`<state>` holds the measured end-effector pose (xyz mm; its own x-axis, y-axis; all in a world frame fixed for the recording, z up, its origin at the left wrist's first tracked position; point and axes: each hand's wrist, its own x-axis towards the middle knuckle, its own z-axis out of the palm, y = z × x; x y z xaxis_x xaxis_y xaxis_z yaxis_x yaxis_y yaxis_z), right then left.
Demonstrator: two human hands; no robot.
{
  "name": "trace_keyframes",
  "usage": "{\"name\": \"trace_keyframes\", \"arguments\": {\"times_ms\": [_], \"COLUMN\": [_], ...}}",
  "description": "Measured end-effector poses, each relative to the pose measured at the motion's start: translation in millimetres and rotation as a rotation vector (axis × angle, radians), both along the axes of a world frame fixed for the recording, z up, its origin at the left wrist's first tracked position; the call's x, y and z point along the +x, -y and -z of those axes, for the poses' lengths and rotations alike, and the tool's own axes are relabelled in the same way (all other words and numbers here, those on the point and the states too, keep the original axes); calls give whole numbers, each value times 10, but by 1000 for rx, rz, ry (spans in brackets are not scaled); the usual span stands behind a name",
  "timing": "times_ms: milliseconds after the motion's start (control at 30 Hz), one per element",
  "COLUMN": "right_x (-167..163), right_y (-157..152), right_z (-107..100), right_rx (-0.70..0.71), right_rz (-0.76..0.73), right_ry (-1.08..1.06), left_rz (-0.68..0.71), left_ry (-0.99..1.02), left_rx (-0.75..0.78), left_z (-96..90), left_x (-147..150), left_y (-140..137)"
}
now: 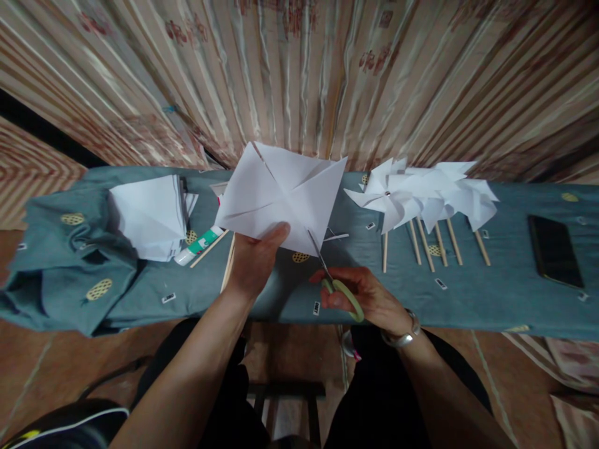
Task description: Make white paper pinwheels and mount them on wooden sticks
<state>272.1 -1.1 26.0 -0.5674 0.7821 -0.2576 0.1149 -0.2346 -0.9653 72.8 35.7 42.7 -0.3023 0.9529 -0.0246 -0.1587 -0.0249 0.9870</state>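
My left hand [256,257] grips the lower edge of a white square sheet of paper [290,187], its thumb on top and the other fingers hidden underneath. Slits run from several corners of the sheet toward its middle. My right hand [362,296] has its fingers in the green handles of a pair of scissors [344,298]. The blades meet the paper near its lower right corner. Under the sheet, a green and white glue stick [200,245] and thin wooden sticks [209,249] lie on the cloth to the left.
A stack of white paper squares [148,215] lies at the left, beside bunched cloth [93,262]. To the right are several white paper pinwheels [421,193] on wooden sticks, then a black phone [555,251]. A pleated curtain [299,75] hangs behind the narrow cloth-covered table [510,299].
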Motion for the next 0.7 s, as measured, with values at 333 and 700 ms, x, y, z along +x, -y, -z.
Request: {"name": "trace_keyframes", "arguments": {"times_ms": [333,700], "right_x": [-30,-47], "right_y": [-8,-1], "right_z": [-14,2], "right_rx": [-68,-104], "right_rz": [48,80], "right_ry": [8,-10], "left_rz": [-6,3], "left_ry": [38,-7], "left_rx": [18,25], "left_z": [-17,-39], "left_x": [2,-4], "left_y": [-7,0]}}
